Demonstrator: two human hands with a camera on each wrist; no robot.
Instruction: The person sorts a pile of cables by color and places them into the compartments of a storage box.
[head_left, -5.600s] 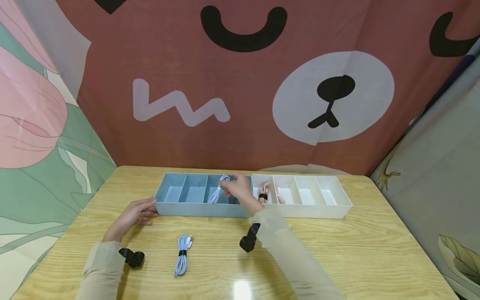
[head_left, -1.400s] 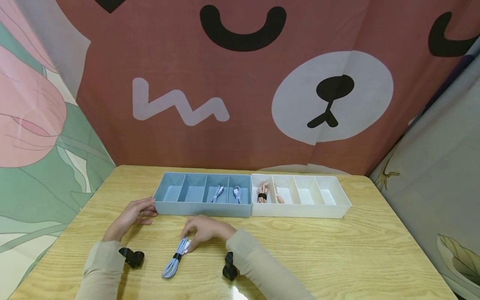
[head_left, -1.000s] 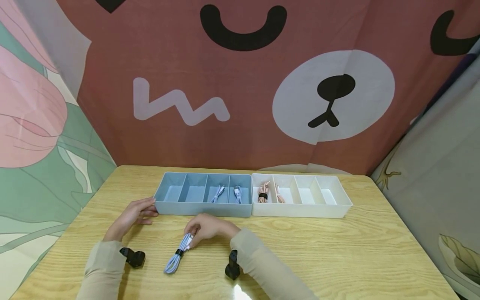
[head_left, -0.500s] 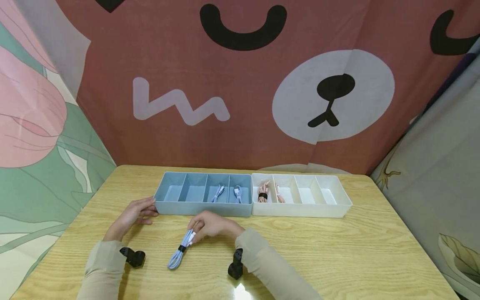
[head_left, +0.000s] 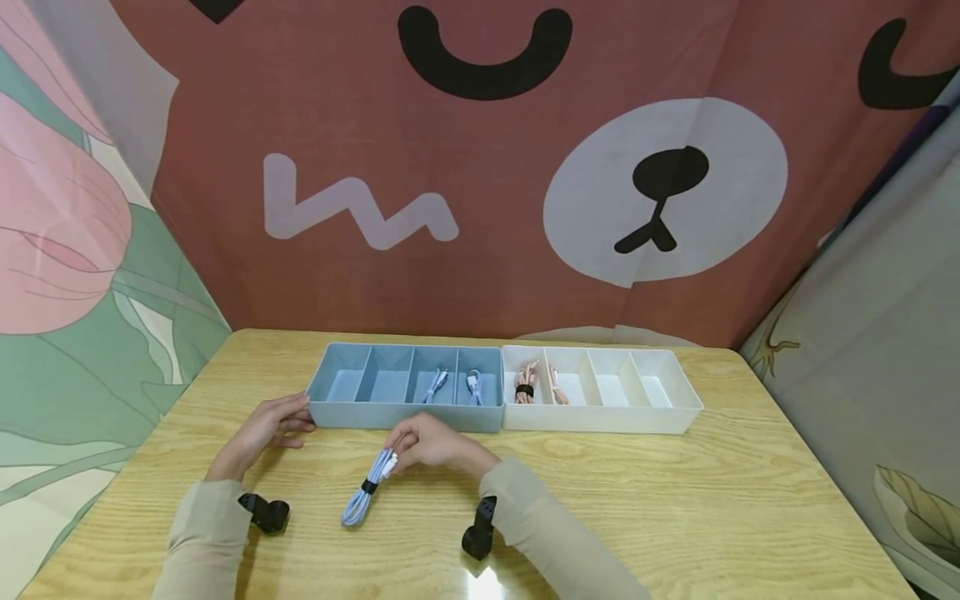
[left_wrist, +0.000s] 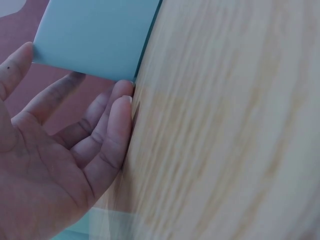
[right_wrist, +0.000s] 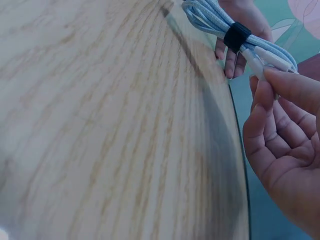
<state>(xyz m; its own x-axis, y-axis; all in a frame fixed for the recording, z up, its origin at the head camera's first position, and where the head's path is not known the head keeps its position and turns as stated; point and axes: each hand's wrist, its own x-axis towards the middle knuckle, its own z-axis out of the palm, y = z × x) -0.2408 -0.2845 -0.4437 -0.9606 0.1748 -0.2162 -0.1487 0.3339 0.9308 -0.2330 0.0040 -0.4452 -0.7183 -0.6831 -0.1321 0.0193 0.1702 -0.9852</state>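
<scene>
My right hand (head_left: 429, 442) pinches the white connector end of a bundled light-blue charging cable (head_left: 358, 502), which hangs down to the left in front of the blue box. A black strap (right_wrist: 237, 37) binds its coils, seen close in the right wrist view. At the left end of the blue divided box (head_left: 405, 417), my left hand (head_left: 267, 432) touches the corner with its fingers fairly straight. The left wrist view shows those fingertips (left_wrist: 125, 87) right at the box's lower edge. Two of the blue box's compartments hold blue cables (head_left: 436, 387).
Against the blue box's right end stands a white divided box (head_left: 603, 419), with pink cables (head_left: 526, 385) in its two leftmost compartments. Both boxes sit near the back of the wooden table (head_left: 675, 517), before a printed cloth backdrop (head_left: 345, 283).
The blue cable my right hand held over the blue box now lies in its compartment. My right hand then took the table's cable and lifted it toward the box. My left hand stays put.
</scene>
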